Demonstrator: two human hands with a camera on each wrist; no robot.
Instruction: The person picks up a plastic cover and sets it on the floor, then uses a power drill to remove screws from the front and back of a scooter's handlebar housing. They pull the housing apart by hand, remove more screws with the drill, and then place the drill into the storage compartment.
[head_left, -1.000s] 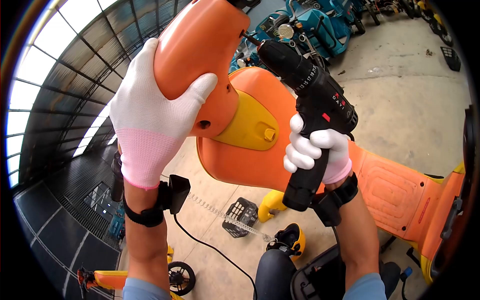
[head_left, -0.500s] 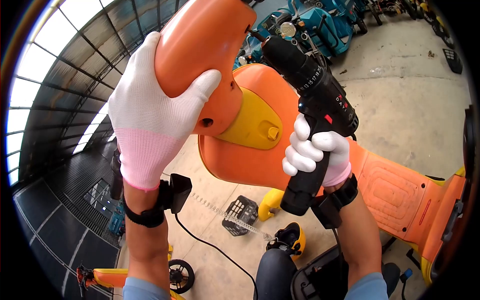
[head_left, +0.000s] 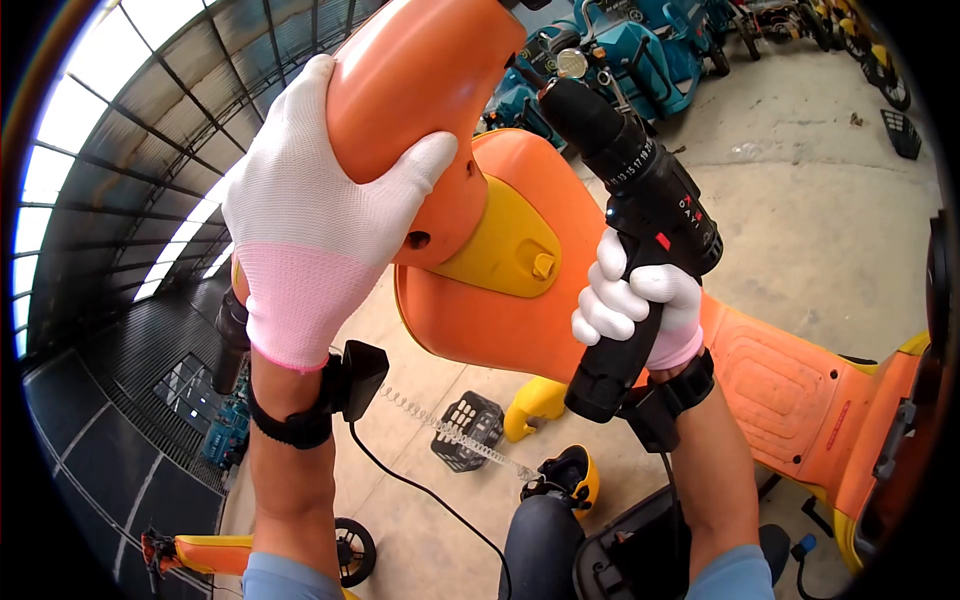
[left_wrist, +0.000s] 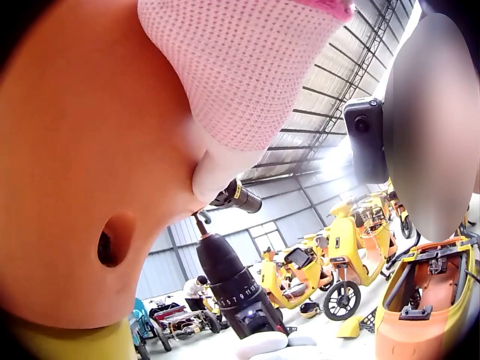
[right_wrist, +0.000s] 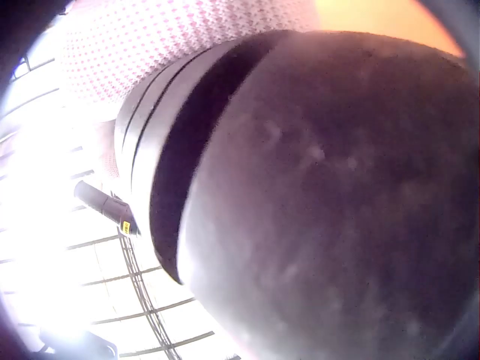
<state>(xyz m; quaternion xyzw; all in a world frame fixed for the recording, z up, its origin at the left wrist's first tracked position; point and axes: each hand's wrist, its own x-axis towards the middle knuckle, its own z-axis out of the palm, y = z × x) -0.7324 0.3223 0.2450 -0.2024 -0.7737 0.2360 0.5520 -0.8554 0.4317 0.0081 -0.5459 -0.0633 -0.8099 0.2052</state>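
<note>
My left hand (head_left: 320, 190), in a white and pink glove, grips the orange scooter cover (head_left: 420, 90), its thumb lying across the near face and its fingers around the far left side. A black cordless drill (head_left: 655, 185) is held by the handle in my gloved right hand (head_left: 630, 300). Its bit (head_left: 528, 74) points up and left, tip right at a small hole in the cover's right edge. A small light glows on the drill. From the left wrist, the drill (left_wrist: 229, 274) stands below the cover's edge. The drill's dark base (right_wrist: 322, 195) fills most of the right wrist view.
Below the cover are a yellow panel (head_left: 505, 250) and the scooter's orange footboard (head_left: 770, 380). A black crate (head_left: 467, 432), a yellow part (head_left: 533, 408) and a yellow helmet (head_left: 575, 478) lie on the floor. Blue vehicles (head_left: 640, 60) stand behind. A coiled cord (head_left: 450, 430) hangs across.
Cover, left hand and drill have shifted slightly right in the head view, the bit staying at the cover's edge. The drill's light, not visible at first, now shows.
</note>
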